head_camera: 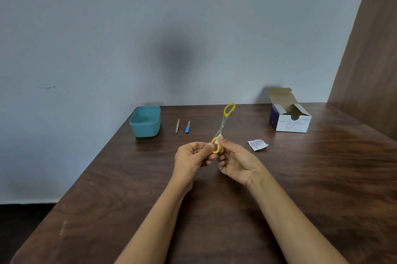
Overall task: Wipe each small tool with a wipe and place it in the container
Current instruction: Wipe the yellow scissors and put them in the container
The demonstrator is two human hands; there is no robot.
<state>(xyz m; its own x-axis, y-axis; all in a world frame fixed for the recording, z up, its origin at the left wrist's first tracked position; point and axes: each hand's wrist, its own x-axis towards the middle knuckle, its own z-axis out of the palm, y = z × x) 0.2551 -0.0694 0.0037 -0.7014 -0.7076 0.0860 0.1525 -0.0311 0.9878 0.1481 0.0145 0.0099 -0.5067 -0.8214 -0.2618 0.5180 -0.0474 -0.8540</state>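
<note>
The left hand [192,156] is curled round the lower yellow loop of the scissors [222,127]; the white wipe [219,139] is pinched on them by the right hand [236,161].
The scissors are held up over the brown table [300,178], apart from the teal container [146,121]. They are likely light, stiff and sharp, so the loops are best held. A pale wall [107,38] is seen behind.

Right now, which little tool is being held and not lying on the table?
The yellow-handled scissors: the left hand grips them while the right hand pinches a white wipe on them. The blue-handled tool and the tan tool lie on the table.
</note>
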